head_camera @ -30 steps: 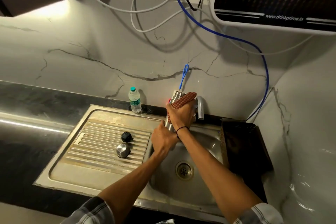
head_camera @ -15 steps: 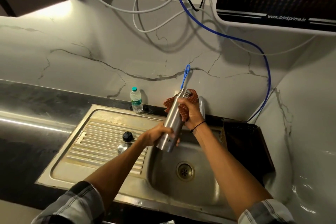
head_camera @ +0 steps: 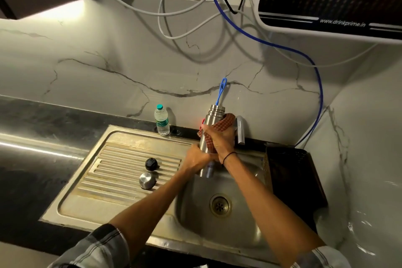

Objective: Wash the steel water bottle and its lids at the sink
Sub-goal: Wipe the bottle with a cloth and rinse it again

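bottle [head_camera: 212, 119] upright over sink [head_camera: 243, 220], gripped between both hands.

Showing are one steel bottle [head_camera: 210, 128], two lids [head_camera: 151, 163] [head_camera: 147, 180], one plastic water bottle [head_camera: 162, 120], one checked cloth [head_camera: 224, 125], one blue-handled brush [head_camera: 220, 91], and two hands [head_camera: 196, 158] [head_camera: 223, 140].

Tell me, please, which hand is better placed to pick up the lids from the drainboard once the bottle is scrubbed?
Probably left. The left hand grips the steel bottle low, on the side nearest the black lid and steel lid. The right hand holds the checked scrub cloth farther away.
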